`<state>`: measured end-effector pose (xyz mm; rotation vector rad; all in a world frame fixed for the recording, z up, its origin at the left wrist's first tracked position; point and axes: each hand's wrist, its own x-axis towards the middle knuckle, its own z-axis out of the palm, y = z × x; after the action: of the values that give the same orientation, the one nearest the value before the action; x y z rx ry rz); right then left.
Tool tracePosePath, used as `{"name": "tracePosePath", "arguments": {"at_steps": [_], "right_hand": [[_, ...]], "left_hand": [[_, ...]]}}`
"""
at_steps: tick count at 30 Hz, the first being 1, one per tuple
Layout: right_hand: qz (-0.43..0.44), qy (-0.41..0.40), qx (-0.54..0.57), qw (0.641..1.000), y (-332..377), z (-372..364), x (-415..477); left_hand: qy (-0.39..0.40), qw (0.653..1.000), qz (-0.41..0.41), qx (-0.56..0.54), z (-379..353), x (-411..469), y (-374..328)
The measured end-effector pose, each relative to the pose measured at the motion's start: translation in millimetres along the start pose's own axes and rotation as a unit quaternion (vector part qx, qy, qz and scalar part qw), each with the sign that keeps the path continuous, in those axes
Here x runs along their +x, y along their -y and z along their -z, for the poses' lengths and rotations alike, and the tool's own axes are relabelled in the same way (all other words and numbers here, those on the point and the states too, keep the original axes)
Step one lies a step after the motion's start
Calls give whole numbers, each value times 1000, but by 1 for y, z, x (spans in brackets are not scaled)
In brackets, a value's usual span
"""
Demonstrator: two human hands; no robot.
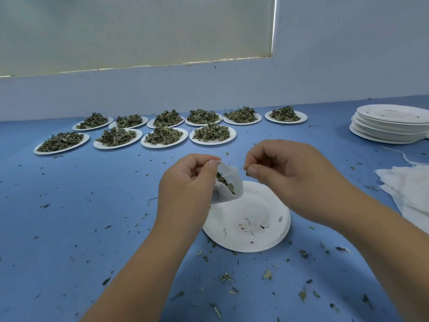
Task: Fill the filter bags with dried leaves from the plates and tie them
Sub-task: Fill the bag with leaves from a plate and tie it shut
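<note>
My left hand grips a white filter bag by its mouth, above the far left edge of a white paper plate. Dark dried leaves show inside the bag's open mouth. My right hand hovers just right of the bag and pinches a few dried leaves between thumb and fingers. The plate below holds only a few crumbs.
Several paper plates heaped with dried leaves stand in two rows at the back of the blue table. A stack of used plates sits far right, with a pile of white filter bags below it. Leaf crumbs litter the table.
</note>
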<state>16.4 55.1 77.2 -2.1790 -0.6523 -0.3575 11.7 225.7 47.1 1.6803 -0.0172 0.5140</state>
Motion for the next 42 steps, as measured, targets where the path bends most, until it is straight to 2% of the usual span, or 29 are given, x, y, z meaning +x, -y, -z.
{"name": "tracePosePath", "arguments": {"at_steps": [6, 8, 12, 14, 16, 19, 24, 27, 30, 32, 36, 38, 42], "right_hand": [[47, -8, -149, 988, 1, -29, 0], [25, -42, -113, 992, -1, -32, 0], [-37, -110, 34, 993, 0, -26, -3], [-59, -92, 27, 994, -1, -26, -3], [-117, -23, 40, 992, -3, -30, -3], [-208, 60, 202, 955, -2, -37, -3], [-220, 5, 296, 929, -5, -43, -1], [-213, -18, 291, 932, -7, -43, 1], [-204, -67, 203, 955, -9, -47, 3], [-205, -73, 180, 959, -9, -49, 3], [-203, -1, 321, 925, -7, -45, 1], [-195, 2, 313, 930, -7, -46, 0], [-190, -54, 254, 947, -5, -55, 0]], "left_hand": [[27, 1000, -1, 9, -7, -3, 1], [24, 1000, -2, 5, -7, -4, 1], [19, 1000, 4, -20, -4, -3, -1], [16, 999, 16, -34, -3, -3, -1], [19, 999, 20, -42, -3, -3, -1], [36, 999, 13, -36, -6, -6, -3], [68, 997, 3, -26, -8, -8, -4], [77, 996, 5, -34, -6, -7, -4], [84, 996, -10, -7, -7, -10, -5], [83, 996, -21, 6, -8, -11, -6], [53, 998, -27, 1, -3, -5, -5], [49, 999, -23, -4, -1, -4, -6], [95, 995, -30, -4, -1, -10, -12]]}}
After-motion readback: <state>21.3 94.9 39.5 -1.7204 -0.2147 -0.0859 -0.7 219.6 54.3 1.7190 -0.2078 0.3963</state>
